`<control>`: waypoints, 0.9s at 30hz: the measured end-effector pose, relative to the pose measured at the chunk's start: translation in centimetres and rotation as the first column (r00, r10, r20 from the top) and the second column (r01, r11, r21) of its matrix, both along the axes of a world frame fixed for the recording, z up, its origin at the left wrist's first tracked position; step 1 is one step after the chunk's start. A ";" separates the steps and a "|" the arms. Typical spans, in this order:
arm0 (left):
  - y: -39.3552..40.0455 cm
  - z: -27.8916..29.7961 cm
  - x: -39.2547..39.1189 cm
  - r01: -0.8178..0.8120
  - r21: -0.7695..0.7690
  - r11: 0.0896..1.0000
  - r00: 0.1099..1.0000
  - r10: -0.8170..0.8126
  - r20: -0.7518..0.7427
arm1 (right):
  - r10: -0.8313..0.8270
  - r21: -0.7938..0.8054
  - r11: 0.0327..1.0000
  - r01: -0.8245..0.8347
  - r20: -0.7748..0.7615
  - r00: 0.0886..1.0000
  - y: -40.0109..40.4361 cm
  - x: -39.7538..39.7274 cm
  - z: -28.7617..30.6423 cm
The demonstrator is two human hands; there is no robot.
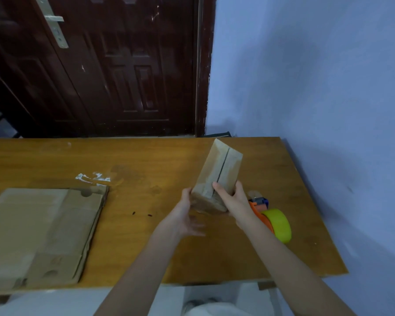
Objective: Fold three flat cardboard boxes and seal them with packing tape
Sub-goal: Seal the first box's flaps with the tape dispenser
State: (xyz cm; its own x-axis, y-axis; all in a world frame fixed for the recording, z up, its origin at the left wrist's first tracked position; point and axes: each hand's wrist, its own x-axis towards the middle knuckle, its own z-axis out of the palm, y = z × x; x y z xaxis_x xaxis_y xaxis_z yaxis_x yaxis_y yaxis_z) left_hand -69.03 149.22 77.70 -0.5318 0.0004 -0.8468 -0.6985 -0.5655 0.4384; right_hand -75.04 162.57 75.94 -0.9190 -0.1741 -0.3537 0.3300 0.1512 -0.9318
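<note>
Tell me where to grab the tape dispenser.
Grip the orange handle of the tape dispenser, coming from above on the near-right side. It likely lies on its side; the yellow roll is too wide, and the right hand covers the far end.

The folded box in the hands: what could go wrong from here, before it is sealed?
1. The folded box shows an open seam between its flaps. It may spring apart if the right hand, whose thumb presses there, lets go.
2. The tape dispenser lies right behind the right forearm; reaching for it may leave only the left hand steadying the box.
</note>
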 end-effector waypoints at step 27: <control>-0.2 -6.1 1.7 0.010 -0.798 0.603 0.761 -0.522 -0.385 | 0.272 0.277 0.938 -0.210 -0.211 0.939 4.0 2.6 -2.9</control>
